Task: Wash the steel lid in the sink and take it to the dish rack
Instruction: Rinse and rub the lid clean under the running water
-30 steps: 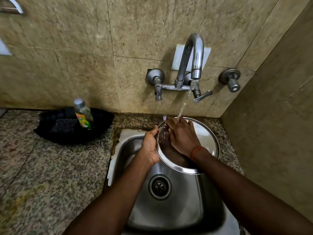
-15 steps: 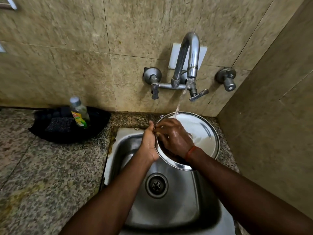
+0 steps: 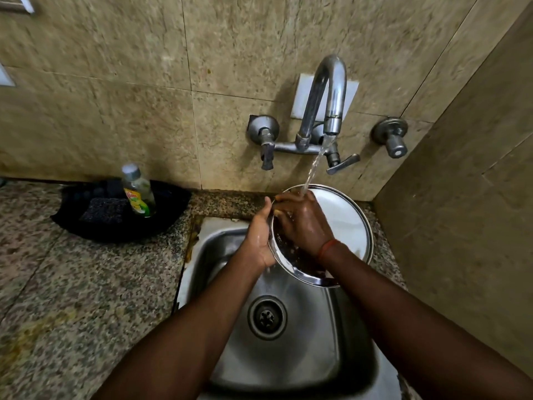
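Observation:
The round steel lid [image 3: 349, 223] is held tilted over the back of the steel sink [image 3: 305, 336], under the running tap [image 3: 328, 93]. My left hand [image 3: 259, 235] grips the lid's left rim, thumb on the edge. My right hand [image 3: 302, 223] lies on the lid's shiny face near its left side, fingers bent against the metal, and water falls on it. An orange thread circles the right wrist. The lid's lower part is hidden behind my right hand and forearm. No dish rack is in view.
A black tray [image 3: 161, 226] on the granite counter [image 3: 72, 284] left of the sink holds a dish-soap bottle [image 3: 137, 192] and a dark scrub pad [image 3: 105, 212]. Tiled walls close the back and the right side. The sink drain [image 3: 267, 317] lies below the lid.
My right hand has slid from the lid's upper middle toward its left rim, rubbing the surface. The left hand keeps its hold on the rim. The view has shifted slightly.

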